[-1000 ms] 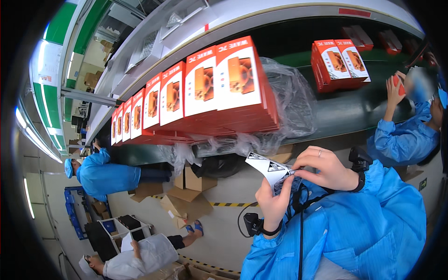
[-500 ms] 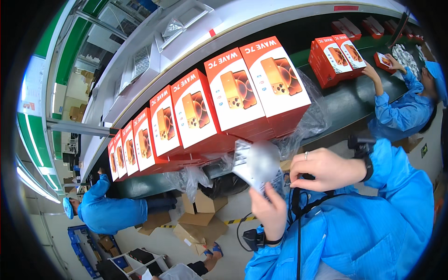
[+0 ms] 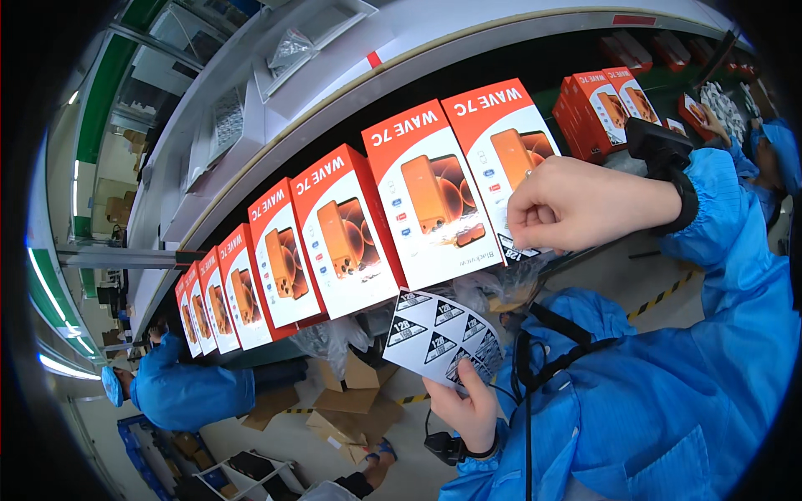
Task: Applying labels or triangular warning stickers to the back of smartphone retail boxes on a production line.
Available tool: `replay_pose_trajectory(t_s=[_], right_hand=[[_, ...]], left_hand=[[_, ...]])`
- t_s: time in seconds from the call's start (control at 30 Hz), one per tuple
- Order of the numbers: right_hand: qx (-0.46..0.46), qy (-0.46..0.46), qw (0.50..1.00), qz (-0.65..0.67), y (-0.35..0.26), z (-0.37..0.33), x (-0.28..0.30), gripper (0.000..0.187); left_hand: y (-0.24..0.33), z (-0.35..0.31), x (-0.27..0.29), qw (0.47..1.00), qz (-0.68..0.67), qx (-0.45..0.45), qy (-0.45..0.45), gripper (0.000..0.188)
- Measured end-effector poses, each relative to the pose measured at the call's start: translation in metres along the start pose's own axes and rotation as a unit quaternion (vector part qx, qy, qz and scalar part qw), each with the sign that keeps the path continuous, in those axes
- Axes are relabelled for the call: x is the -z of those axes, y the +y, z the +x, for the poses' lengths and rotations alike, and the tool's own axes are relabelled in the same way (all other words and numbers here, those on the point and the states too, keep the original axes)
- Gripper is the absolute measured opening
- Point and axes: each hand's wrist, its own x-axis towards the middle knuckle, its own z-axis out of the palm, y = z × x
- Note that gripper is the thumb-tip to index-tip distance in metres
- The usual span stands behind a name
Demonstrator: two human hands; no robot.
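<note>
Labels shaped as black triangles lay in rows on a curved white paper sheet, which the left hand grasped by its lower edge, thumb on the printed face and the other fingers mostly hidden behind. The sheet slanted up and leftward from that hand, its top corner showing just below the front row of cartons, while the right hand was off to the upper right, well apart from the sheet.

One single black triangular label showed at the lower corner of the rightmost tall red-and-white carton with an orange phone picture, directly beneath the right thumb and fingertips. Those fingers were bent inward over the carton's white face, covering part of it; whether they pinched the label or only pressed on it, I cannot tell.

A matching red-and-white carton stood close against its left side, with further ones running on leftward. Crumpled clear plastic film hung below the row, left of the sheet. Black strapped device and blue cloth sleeve followed behind the right hand; another black device was strapped at the left wrist.
</note>
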Motion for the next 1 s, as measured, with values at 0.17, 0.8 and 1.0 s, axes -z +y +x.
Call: replay_pose_trajectory(t_s=[0.17,0.8,1.0], right_hand=[[0.011,0.019,0.999,-0.028,-0.003,0.001,0.0,0.018],[0.202,0.208,0.937,-0.197,0.02,-0.006,-0.013,0.025],[0.152,0.007,0.982,0.11,-0.002,-0.039,-0.037,0.033]], left_hand=[[-0.006,0.002,0.003,0.999,-0.001,0.009,-0.038,0.036],[0.006,0.003,-0.003,0.995,-0.097,0.001,-0.015,0.042],[0.018,0.007,-0.011,0.954,-0.282,-0.095,-0.032,0.037]])
